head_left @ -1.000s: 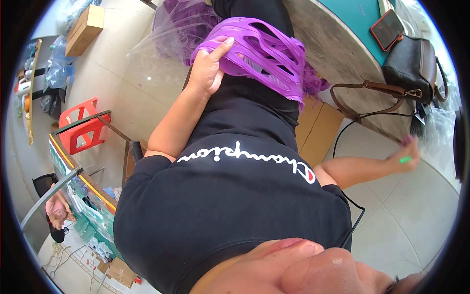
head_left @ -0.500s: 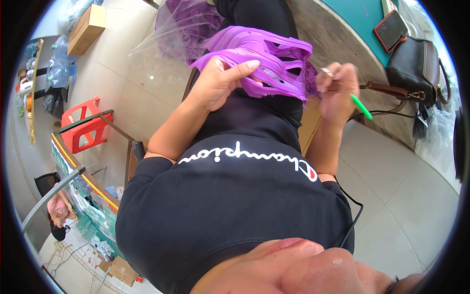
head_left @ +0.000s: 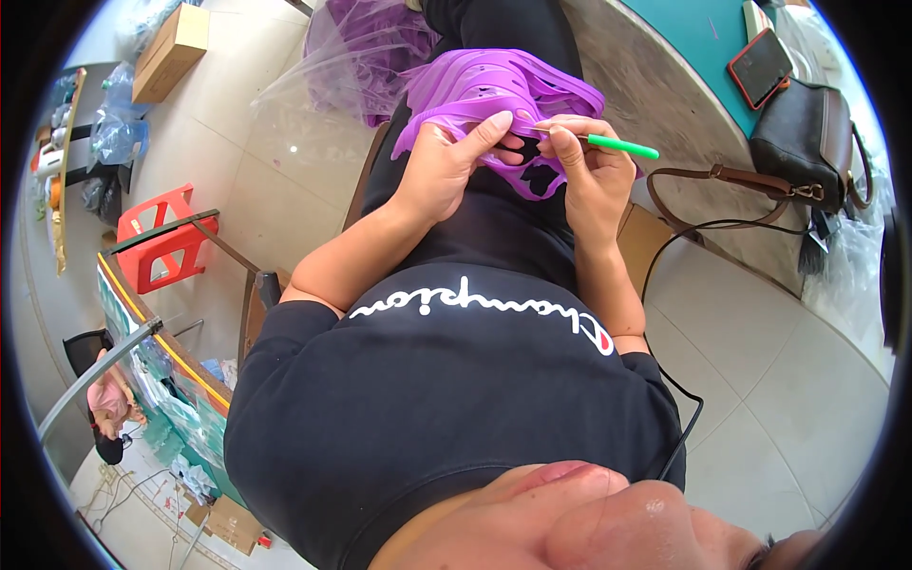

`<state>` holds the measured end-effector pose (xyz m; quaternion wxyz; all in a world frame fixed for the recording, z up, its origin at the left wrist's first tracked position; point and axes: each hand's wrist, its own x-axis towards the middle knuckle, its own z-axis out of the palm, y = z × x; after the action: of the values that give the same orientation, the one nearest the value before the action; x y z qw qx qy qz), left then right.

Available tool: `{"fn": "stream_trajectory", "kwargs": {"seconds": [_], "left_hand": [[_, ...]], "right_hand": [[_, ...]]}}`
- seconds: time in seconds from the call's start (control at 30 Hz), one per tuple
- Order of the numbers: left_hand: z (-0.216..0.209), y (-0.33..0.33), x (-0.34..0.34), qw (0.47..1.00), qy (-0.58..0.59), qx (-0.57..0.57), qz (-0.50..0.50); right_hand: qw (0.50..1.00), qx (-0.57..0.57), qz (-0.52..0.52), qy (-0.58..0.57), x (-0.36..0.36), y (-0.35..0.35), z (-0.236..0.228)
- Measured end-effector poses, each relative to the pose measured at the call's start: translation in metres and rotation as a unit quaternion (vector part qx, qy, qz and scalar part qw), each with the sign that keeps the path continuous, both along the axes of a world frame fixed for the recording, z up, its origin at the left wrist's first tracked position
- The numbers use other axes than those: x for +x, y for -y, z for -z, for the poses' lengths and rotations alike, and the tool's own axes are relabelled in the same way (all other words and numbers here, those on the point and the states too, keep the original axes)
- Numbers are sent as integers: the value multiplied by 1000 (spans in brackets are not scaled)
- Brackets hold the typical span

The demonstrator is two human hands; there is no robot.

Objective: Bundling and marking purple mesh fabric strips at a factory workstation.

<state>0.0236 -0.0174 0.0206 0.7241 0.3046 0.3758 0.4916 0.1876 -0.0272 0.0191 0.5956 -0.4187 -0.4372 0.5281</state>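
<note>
A soft purple moulded piece with long cutouts and ribs [head_left: 475,81] lies over my lap, its kind not plain. My left hand [head_left: 446,166] is closed on its near edge, thumb on top and fingers underneath. In my right hand [head_left: 594,176] is a slim tool with a bright green handle [head_left: 622,146], pinched between thumb and fingers. Its thin metal shaft points left to the purple edge, beside my left fingertips. Whether the tip touches the piece I cannot tell. More purple pieces [head_left: 366,47] lie in a clear plastic bag beyond my knees.
A teal-topped table [head_left: 684,38] stands at the far right with a phone [head_left: 760,68]; a black handbag [head_left: 803,138] is beside it. Left are a red stool [head_left: 166,237], a cardboard box [head_left: 171,52] and another person [head_left: 112,399] at a table. A black cable [head_left: 698,408] hangs by my right arm.
My right hand has come left and in to the purple piece, bringing the green-handled tool to its edge. The piece has shifted and folded a little in my left hand.
</note>
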Motion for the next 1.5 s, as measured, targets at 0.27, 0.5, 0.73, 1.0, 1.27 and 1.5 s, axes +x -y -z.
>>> {"fn": "stream_trajectory", "kwargs": {"seconds": [0.27, 0.5, 0.73, 1.0, 1.27, 1.5], "left_hand": [[-2, 5, 6, 997, -38, 56, -30], [-2, 8, 6, 992, -82, 79, -46], [-3, 6, 4, 995, -69, 70, -33], [7, -4, -2, 996, -29, 55, -68], [32, -17, -8, 992, 25, -23, -125], [23, -21, -14, 994, 72, -50, -68]], "right_hand": [[1000, 17, 17, 16, -2, -4, 5], [952, 177, 64, 240, -3, -6, 3], [870, 336, 191, 305, -5, -9, 9], [724, 299, 484, 389, 120, -24, 7], [316, 245, 792, 461, 354, 90, -32], [668, 102, 558, 481, 304, 75, -54]]}}
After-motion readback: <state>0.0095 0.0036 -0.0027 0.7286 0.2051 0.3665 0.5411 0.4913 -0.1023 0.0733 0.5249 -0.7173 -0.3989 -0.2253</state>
